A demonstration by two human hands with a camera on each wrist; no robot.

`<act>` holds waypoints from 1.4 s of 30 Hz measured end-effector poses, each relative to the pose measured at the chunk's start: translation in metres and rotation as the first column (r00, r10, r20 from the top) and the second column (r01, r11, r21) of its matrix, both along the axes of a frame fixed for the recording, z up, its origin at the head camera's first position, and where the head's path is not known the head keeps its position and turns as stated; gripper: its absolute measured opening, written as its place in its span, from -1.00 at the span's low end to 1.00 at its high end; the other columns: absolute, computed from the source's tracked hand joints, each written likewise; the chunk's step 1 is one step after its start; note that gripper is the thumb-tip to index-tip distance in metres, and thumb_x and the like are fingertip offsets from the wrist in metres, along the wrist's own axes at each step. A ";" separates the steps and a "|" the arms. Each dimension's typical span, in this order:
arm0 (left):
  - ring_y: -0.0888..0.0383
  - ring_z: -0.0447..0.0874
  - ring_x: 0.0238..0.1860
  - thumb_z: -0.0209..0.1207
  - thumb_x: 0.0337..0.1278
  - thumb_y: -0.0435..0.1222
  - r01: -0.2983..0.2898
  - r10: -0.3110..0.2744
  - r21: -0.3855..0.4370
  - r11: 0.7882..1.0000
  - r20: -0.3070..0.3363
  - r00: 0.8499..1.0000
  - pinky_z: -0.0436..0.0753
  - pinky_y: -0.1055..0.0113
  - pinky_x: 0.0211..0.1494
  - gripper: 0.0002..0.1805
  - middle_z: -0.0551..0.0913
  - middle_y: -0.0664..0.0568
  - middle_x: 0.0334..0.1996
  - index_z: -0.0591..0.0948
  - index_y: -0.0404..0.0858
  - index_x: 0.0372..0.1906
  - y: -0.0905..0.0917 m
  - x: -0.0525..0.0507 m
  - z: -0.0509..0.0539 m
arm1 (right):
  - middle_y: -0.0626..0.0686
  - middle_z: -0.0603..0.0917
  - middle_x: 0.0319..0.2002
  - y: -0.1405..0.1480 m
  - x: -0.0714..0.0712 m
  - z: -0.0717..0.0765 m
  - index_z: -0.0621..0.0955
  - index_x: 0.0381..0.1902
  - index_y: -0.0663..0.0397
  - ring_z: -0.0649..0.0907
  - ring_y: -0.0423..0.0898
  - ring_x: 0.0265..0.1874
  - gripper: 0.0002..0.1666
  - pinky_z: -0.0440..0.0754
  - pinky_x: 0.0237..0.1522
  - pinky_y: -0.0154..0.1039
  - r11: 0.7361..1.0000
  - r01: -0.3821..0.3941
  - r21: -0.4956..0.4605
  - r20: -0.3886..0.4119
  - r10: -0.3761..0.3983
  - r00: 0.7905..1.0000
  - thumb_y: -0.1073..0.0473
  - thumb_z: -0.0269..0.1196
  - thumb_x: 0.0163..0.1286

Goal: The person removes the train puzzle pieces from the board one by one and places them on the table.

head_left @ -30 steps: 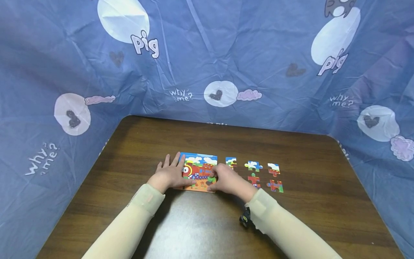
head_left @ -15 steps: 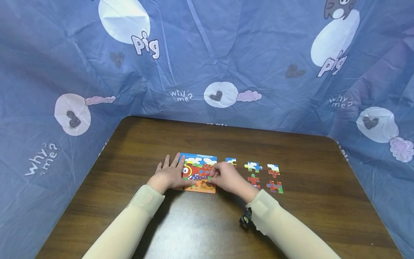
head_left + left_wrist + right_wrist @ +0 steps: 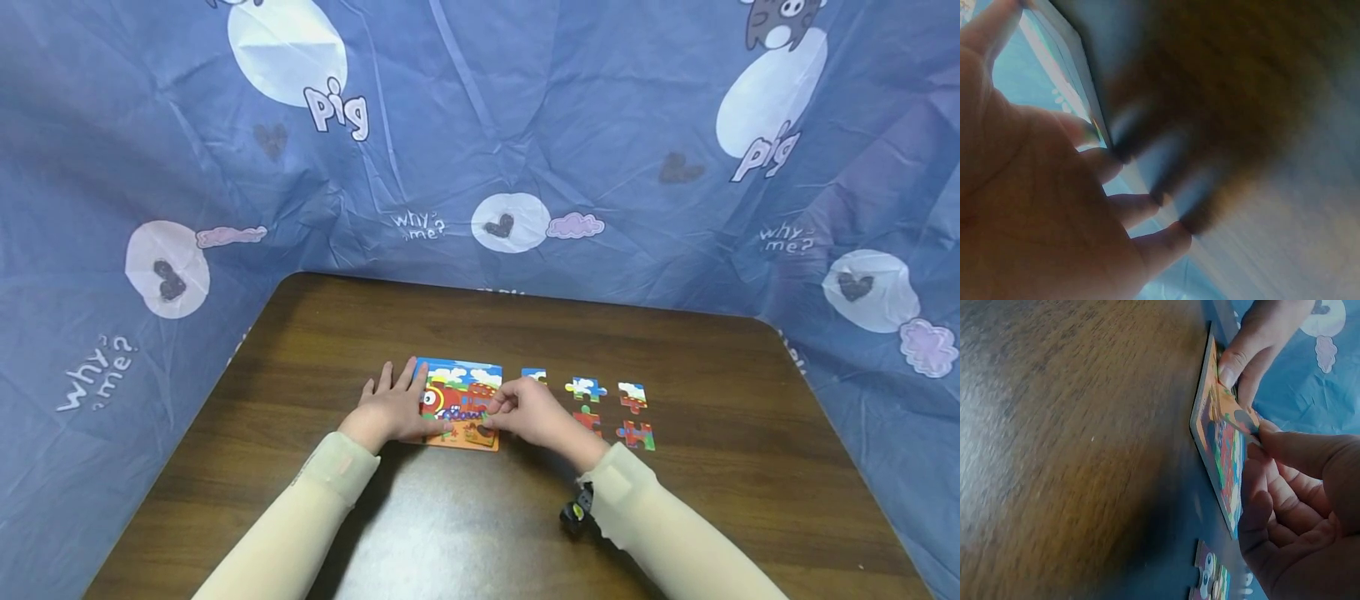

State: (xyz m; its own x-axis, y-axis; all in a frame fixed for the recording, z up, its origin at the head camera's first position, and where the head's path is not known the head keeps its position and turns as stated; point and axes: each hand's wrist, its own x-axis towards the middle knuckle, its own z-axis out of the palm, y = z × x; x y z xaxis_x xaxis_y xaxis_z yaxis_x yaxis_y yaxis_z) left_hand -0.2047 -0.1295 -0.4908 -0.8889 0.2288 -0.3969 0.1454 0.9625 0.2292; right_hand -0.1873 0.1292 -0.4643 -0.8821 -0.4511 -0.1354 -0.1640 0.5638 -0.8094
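A puzzle board (image 3: 465,375) with a red train picture lies on the table. Over its left side my left hand (image 3: 392,410) rests with fingers spread, the thumb across its lower part; in the left wrist view, the fingertips of the hand (image 3: 1041,194) reach the table. My right hand (image 3: 536,417) pinches an orange and green puzzle piece (image 3: 1239,417) between thumb and fingers at the board's lower right. That piece is tilted up, its right end raised off the board (image 3: 1230,481), while the left thumb (image 3: 1229,372) lies at its other end.
Several loose puzzle pieces lie right of the board, among them a cloud piece (image 3: 585,388), a white and red piece (image 3: 633,396) and a red and green piece (image 3: 637,434). My right forearm partly covers others. A printed blue cloth (image 3: 450,150) hangs behind the wooden table (image 3: 675,350).
My right hand has raised the edge of the puzzle piece, so it now tilts up from the board. The left hand stays in place.
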 end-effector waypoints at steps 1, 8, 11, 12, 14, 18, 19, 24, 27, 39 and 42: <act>-0.34 -0.35 0.56 0.08 -0.05 0.57 0.001 -0.001 0.000 1.000 -0.003 1.000 -0.10 -0.34 0.45 0.37 -0.27 -0.11 0.64 -0.15 -0.16 0.67 0.001 0.002 0.004 | -0.04 0.66 -0.51 0.002 0.000 0.000 0.69 -0.42 0.04 0.62 -0.07 -0.60 -0.84 0.65 -0.51 -0.14 1.000 0.001 -0.012 0.005 -0.001 1.000 0.20 0.49 0.28; -0.36 -0.30 0.56 0.14 0.10 0.45 0.007 -0.007 0.010 1.000 -0.014 1.000 -0.08 -0.34 0.45 0.27 -0.21 -0.15 0.64 -0.10 -0.21 0.66 0.005 0.014 0.026 | -0.04 0.67 -0.53 0.020 0.004 0.003 0.72 -0.43 0.01 0.61 -0.07 -0.59 -0.85 0.63 -0.51 -0.13 0.999 0.019 -0.041 0.005 -0.019 1.000 0.15 0.50 0.28; -0.36 -0.29 0.56 0.14 0.10 0.45 0.003 -0.003 0.012 1.000 -0.015 1.000 -0.08 -0.34 0.45 0.27 -0.20 -0.15 0.64 -0.09 -0.21 0.66 0.006 0.014 0.025 | -0.03 0.68 -0.51 0.029 0.007 0.004 0.73 -0.42 0.03 0.58 -0.10 -0.59 -0.86 0.60 -0.52 -0.15 0.998 0.013 -0.061 0.003 -0.013 1.000 0.17 0.48 0.30; -0.36 -0.29 0.55 0.15 0.10 0.45 0.000 0.000 0.014 1.000 -0.014 1.000 -0.08 -0.34 0.45 0.27 -0.20 -0.15 0.64 -0.09 -0.21 0.66 0.005 0.014 0.025 | -0.04 0.69 -0.49 0.032 0.007 0.004 0.73 -0.41 0.02 0.58 -0.10 -0.57 -0.87 0.59 -0.51 -0.16 0.998 0.009 -0.069 0.003 -0.008 1.000 0.18 0.47 0.31; -0.37 -0.29 0.55 0.15 0.09 0.44 -0.003 0.004 0.017 1.000 -0.012 1.000 -0.08 -0.34 0.45 0.27 -0.20 -0.15 0.64 -0.09 -0.21 0.66 0.005 0.014 0.025 | -0.05 0.71 -0.45 0.039 0.008 0.004 0.75 -0.39 0.01 0.59 -0.09 -0.54 -0.90 0.58 -0.50 -0.17 0.997 0.002 -0.079 0.001 -0.002 1.000 0.17 0.46 0.32; -0.37 -0.30 0.55 0.16 0.09 0.44 -0.002 0.002 0.023 1.000 -0.012 1.000 -0.08 -0.35 0.44 0.27 -0.20 -0.15 0.63 -0.08 -0.21 0.66 0.005 0.014 0.025 | -0.06 0.73 -0.40 0.051 0.011 0.007 0.77 -0.36 -0.04 0.64 0.00 -0.47 -0.92 0.58 -0.46 -0.16 0.997 0.001 -0.074 -0.008 -0.002 1.000 0.14 0.44 0.35; -0.37 -0.29 0.55 0.16 0.09 0.44 -0.001 0.001 0.022 1.000 -0.012 1.000 -0.08 -0.34 0.44 0.27 -0.20 -0.15 0.63 -0.08 -0.21 0.66 0.005 0.014 0.025 | -0.06 0.73 -0.40 0.054 0.012 0.009 0.77 -0.35 -0.05 0.65 0.03 -0.44 -0.92 0.59 -0.45 -0.15 0.997 0.002 -0.073 -0.011 -0.003 1.000 0.14 0.44 0.35; -0.36 -0.29 0.56 0.16 0.08 0.44 0.003 -0.003 0.017 1.000 -0.016 1.000 -0.06 -0.33 0.45 0.28 -0.19 -0.15 0.63 -0.08 -0.22 0.66 0.005 0.014 0.025 | -0.02 0.74 -0.40 0.066 0.017 0.016 0.76 -0.35 -0.02 0.71 0.13 -0.36 -0.92 0.61 -0.36 -0.11 0.997 0.024 -0.069 -0.002 -0.024 1.000 0.14 0.44 0.35; -0.36 -0.29 0.56 0.16 0.08 0.44 0.000 0.000 0.020 1.000 -0.015 1.000 -0.06 -0.33 0.45 0.28 -0.19 -0.15 0.63 -0.08 -0.21 0.66 0.005 0.014 0.025 | 0.01 0.74 -0.42 0.074 0.021 0.018 0.76 -0.35 -0.01 0.70 0.11 -0.38 -0.92 0.60 -0.36 -0.12 0.997 0.041 -0.061 -0.001 -0.041 0.999 0.16 0.45 0.34; -0.36 -0.30 0.56 0.16 0.08 0.44 -0.011 0.011 0.029 1.000 -0.007 1.000 -0.08 -0.33 0.45 0.27 -0.20 -0.16 0.63 -0.07 -0.21 0.66 0.005 0.014 0.026 | 0.03 0.73 -0.42 0.111 0.033 0.021 0.75 -0.35 0.03 0.67 -0.02 -0.43 -0.90 0.60 -0.39 -0.19 1.000 0.009 -0.021 -0.008 -0.009 1.000 0.16 0.43 0.35; -0.36 -0.29 0.56 0.17 0.07 0.45 -0.013 0.013 0.030 0.999 -0.006 1.000 -0.08 -0.33 0.45 0.28 -0.20 -0.16 0.63 -0.07 -0.21 0.66 0.005 0.013 0.026 | 0.02 0.72 -0.42 0.123 0.037 0.022 0.73 -0.36 0.06 0.67 -0.01 -0.42 -0.89 0.61 -0.37 -0.19 1.000 0.017 -0.009 -0.002 -0.017 1.000 0.17 0.43 0.35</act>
State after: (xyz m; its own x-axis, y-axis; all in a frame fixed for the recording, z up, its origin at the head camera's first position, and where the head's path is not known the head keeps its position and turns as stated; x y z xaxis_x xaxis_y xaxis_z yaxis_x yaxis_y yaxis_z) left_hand -0.1913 -0.1248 -0.4648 -0.8943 0.2294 -0.3843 0.1348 0.9568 0.2575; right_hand -0.1499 0.2518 -0.4422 -0.8899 -0.4373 -0.1298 -0.1563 0.5596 -0.8139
